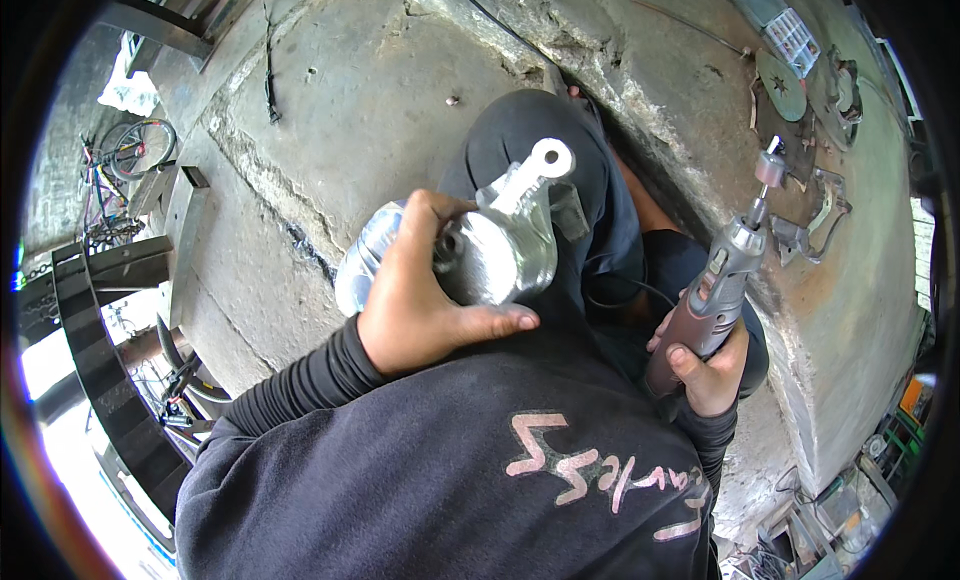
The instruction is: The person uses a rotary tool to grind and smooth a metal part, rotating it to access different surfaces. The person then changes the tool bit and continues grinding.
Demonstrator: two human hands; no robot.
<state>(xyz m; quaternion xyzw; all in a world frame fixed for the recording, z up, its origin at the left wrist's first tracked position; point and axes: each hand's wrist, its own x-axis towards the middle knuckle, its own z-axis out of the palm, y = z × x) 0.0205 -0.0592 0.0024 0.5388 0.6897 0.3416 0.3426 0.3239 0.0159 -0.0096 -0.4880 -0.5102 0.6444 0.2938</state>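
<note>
Hands (pixel 420 300) (pixel 705 365) grip metal casting (pixel 500 245) and rotary tool (pixel 725 275).

A rough grey concrete floor (pixel 380 100), cracked and stained, carries everything here. A thin black cable (pixel 268 70) lies on it near the upper left, and a small pale pebble-like bit (pixel 453 100) sits further right. At the upper right, a round greenish grinding disc (pixel 781 84) lies flat beside a clear plastic compartment box (pixel 792 38) and bent grey metal brackets (pixel 815 215).
</note>
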